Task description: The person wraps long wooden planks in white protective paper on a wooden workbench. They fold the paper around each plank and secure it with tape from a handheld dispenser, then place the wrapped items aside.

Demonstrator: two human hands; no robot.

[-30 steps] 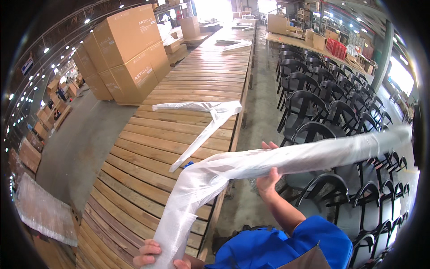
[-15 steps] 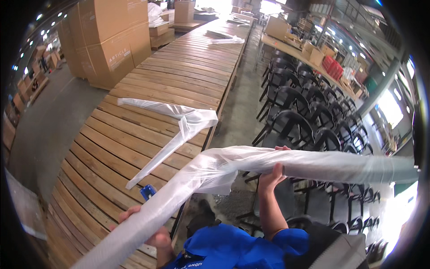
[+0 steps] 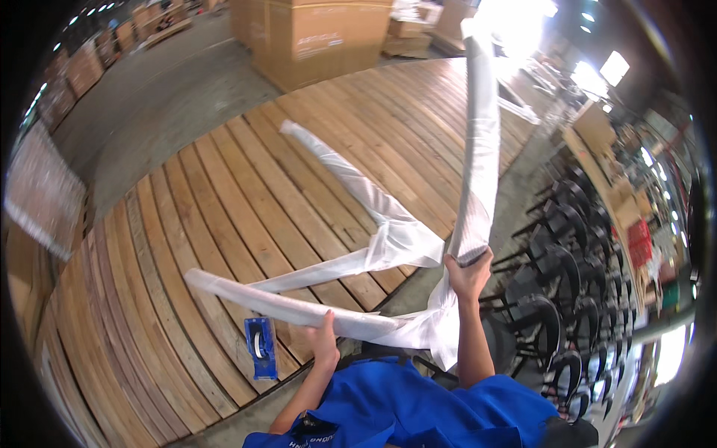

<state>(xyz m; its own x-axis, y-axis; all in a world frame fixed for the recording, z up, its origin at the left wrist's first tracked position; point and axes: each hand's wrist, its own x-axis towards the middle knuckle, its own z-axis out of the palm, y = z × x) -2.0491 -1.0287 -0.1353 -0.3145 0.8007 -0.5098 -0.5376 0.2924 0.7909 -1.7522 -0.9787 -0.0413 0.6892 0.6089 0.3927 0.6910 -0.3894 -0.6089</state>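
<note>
An angled, V-shaped long piece wrapped in white film [image 3: 482, 149] is held up in front of me, its bend at my right side. My right hand [image 3: 470, 274] is closed round one arm of it, just above the bend; that arm points away from me. My left hand [image 3: 323, 343] grips the other arm, which stretches left over the table edge. A second white-wrapped angled piece [image 3: 407, 240] lies on the slatted wooden table [image 3: 187, 216], partly behind the held one. By my left hand lies a blue tape dispenser [image 3: 261, 348].
Rows of black chairs [image 3: 553, 321] stand on the floor to my right. A big cardboard carton [image 3: 321, 41] is beyond the table. At the left stands a film-wrapped stack [image 3: 45, 187]. Another white-wrapped piece [image 3: 519, 110] lies farther along the table.
The held piece has swung counterclockwise: its right arm now points away from me, its left arm lies across the table's near side. My view has turned left, showing more of the tape dispenser.
</note>
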